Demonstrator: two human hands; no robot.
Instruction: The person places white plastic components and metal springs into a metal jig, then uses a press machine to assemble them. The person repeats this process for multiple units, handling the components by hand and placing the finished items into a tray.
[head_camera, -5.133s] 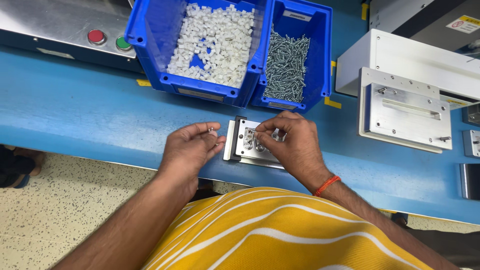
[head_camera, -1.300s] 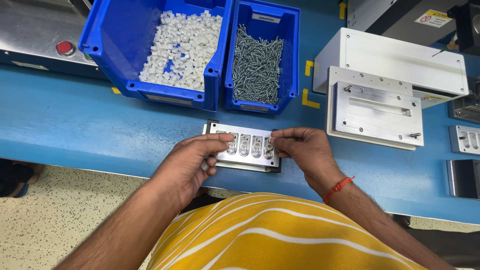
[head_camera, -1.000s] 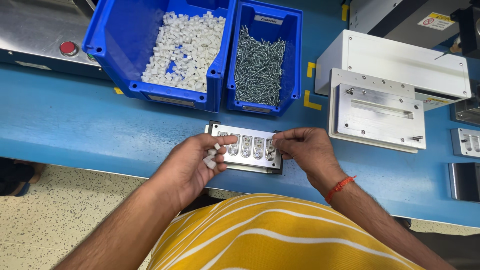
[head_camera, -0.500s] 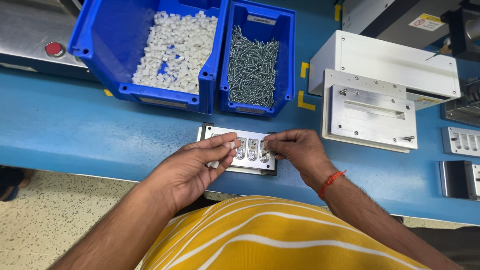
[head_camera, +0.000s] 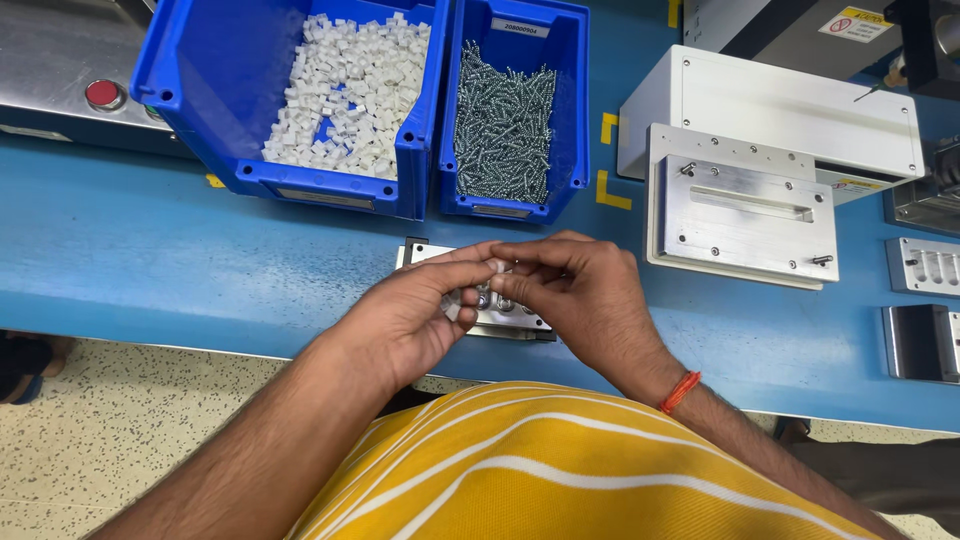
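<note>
Taking the small metal fixture plate (head_camera: 500, 318) near the front edge of the blue bench (head_camera: 150, 260) as the landmark: far to its left and behind it, a red push button (head_camera: 104, 94) sits on a grey metal housing (head_camera: 60, 60). Behind the plate and a little left stands a blue bin of small white plastic pieces (head_camera: 345, 95), and directly behind the plate a second blue bin of metal screws (head_camera: 505, 120), the two bins touching side by side. The left hand (head_camera: 410, 320) comes in from the plate's front left and lies over its left half, fingers curled together with thumb and forefinger pinched on a small white piece (head_camera: 495, 267) just above the plate. The right hand (head_camera: 585, 300) covers the plate's right half, its fingertips meeting those of the left hand at that same white piece; whether it grips the piece too cannot be told. An orange thread band (head_camera: 680, 392) circles the right wrist, in front of and to the right of the plate. Right of the plate and behind it stands a white box (head_camera: 780, 100) with a machined aluminium block (head_camera: 745, 215) leaning against its front. Farthest right, two smaller metal fixtures (head_camera: 925, 265) lie at the bench's edge of view. Nearest the camera is a yellow shirt with white stripes (head_camera: 560, 470).
</note>
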